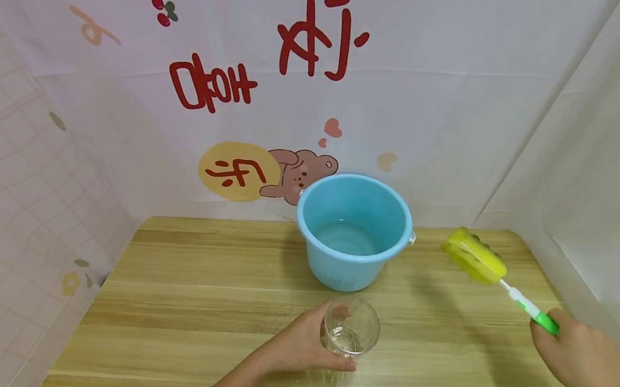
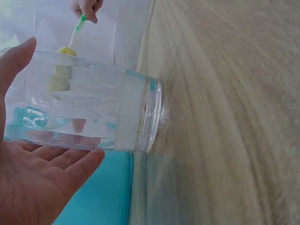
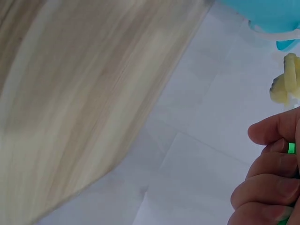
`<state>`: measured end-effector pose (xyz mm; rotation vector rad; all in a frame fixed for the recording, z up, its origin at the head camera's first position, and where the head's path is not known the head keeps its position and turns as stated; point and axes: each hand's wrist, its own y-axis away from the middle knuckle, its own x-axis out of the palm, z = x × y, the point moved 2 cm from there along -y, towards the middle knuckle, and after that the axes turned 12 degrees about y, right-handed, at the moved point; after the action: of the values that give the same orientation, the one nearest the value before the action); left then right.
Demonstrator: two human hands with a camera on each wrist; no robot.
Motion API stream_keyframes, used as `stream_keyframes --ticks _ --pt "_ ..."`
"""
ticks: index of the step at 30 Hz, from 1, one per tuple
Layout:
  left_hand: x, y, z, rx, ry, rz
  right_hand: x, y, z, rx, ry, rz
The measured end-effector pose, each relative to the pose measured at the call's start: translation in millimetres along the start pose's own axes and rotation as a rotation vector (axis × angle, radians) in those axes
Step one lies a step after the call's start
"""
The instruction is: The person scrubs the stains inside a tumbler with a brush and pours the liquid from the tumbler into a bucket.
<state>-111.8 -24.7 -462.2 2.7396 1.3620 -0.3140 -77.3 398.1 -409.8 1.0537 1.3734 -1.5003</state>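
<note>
- Head view: the left hand (image 1: 304, 341) holds a clear, colourless, round-mouthed cup (image 1: 351, 331), thumb on the near side and fingers round the far side. The cup is in front of a light-blue, round plastic bucket (image 1: 341, 274), its mouth facing up.
- Head view: well over to the right, the right hand (image 1: 580, 353) grips the green end of a brush with a green-and-white handle and a long yellow sponge head (image 1: 474, 256). The brush hangs in the air above the table, sponge towards the bucket, apart from both bucket and cup.
- Head view: the bucket stands at the back of the pale wood-grain table (image 1: 192, 307), with some water (image 1: 349, 238) inside. Behind it hangs a white cloth (image 1: 436, 106) printed with red characters, hearts, cherries and a brown bear.
- Left wrist view: thumb and fingers lie on opposite sides of the cup, its thick base at the table; I cannot tell whether they touch.
- Right wrist view: the fingers curl round the green handle, partly cut off at the edge. The yellow sponge shows beyond them, with the bucket and its white bail near the top corner.
</note>
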Motion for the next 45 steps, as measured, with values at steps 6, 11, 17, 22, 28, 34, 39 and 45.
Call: stream_keyframes --ticks 6,11,17,22,28,34,39,45 --pt "1.1 -0.9 0.0 0.0 0.003 0.001 -6.7 -5 5 0.004 0.012 -0.012" --pt "2.3 -0.4 0.4 -0.01 0.01 -0.003 -10.5 -7 12 0.015 0.013 -0.001" --pt "2.0 0.3 0.1 -0.01 0.023 -0.001 -13.9 -10 20 -0.04 0.011 -0.094" --pt "1.4 0.4 0.5 -0.011 0.027 0.0 -18.6 -12 27 -0.058 0.02 -0.152" --pt "0.8 0.2 1.1 -0.013 0.038 0.002 -25.7 -13 37 -0.092 0.028 -0.232" --pt "0.2 0.0 1.7 -0.009 0.032 0.002 -31.3 -14 48 -0.116 0.038 -0.286" --pt "0.1 -0.2 2.0 -0.009 0.027 0.006 -34.6 -15 55 -0.161 0.056 -0.345" --pt "0.1 -0.9 1.8 -0.003 0.034 0.007 -39.3 -16 64 -0.206 0.07 -0.396"
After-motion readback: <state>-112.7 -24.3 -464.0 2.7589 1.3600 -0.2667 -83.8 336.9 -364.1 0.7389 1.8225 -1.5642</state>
